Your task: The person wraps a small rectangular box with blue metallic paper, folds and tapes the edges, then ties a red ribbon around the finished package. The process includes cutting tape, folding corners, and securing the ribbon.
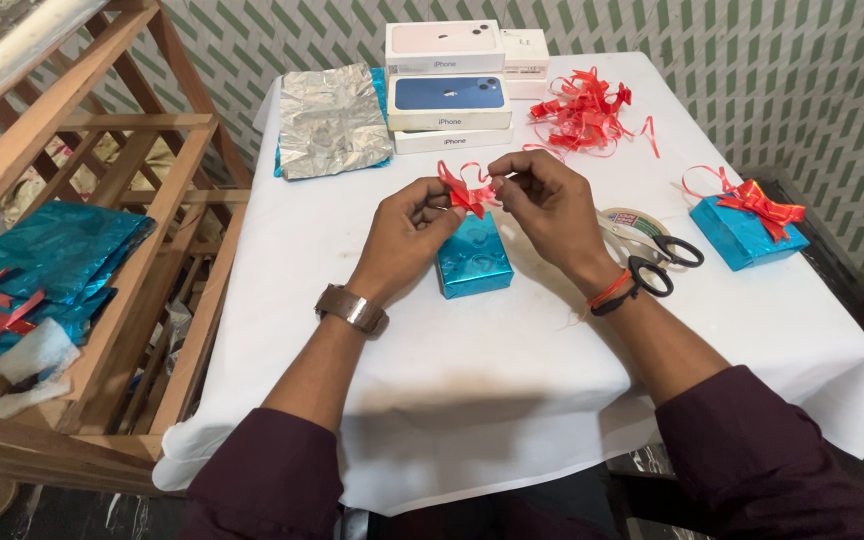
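red ribbon bow (466, 190) pinched by left hand (407, 235) and right hand (549, 205) | blue wrapped box (473, 258) at 6 o'clock beneath | scissors (652, 258) at 3 o'clock

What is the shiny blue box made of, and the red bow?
The blue box looks wrapped in glossy metallic foil paper: it mirrors the light and shows creases. The red bow, held by both hands, seems to be thin, shiny plastic ribbon, curled into stiff loops.

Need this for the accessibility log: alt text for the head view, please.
Two hands, left hand and right hand, hold a red ribbon bow over a small box wrapped in shiny blue foil on a white-clothed table. Scissors, a second wrapped box with a bow and loose red ribbons lie nearby.
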